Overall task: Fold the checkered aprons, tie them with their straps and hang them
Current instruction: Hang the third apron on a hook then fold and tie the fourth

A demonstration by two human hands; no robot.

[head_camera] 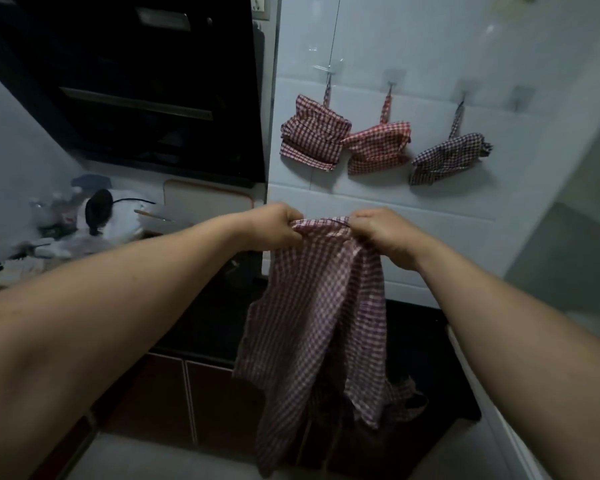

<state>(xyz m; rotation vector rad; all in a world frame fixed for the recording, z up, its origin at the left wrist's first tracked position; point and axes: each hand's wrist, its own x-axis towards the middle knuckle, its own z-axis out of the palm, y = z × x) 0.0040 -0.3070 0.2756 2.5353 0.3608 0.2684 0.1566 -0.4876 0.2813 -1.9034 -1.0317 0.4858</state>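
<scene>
The left hand [271,227] and right hand [386,235] clenched their fingers [362,216] on the checkered apron [312,306] at its top hem. Its length hung straight down below the fingers.

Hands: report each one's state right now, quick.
Left hand: closed, fingers gripping the top edge of the checkered apron.
Right hand: closed, fingers gripping the same edge.

Range hood [136,81] juts out at upper left, blocks that side. Three folded aprons [378,147] hang side by side on wall hooks [390,81], first two touching. Fourth hook [520,95], far right, free. Bare tile [378,194] under them open for reach. Held apron [319,306], gripped by left hand [274,226] and right hand [385,233], hangs down, screens dark counter [201,317]. Clutter [94,216] crowds counter at far left.
</scene>
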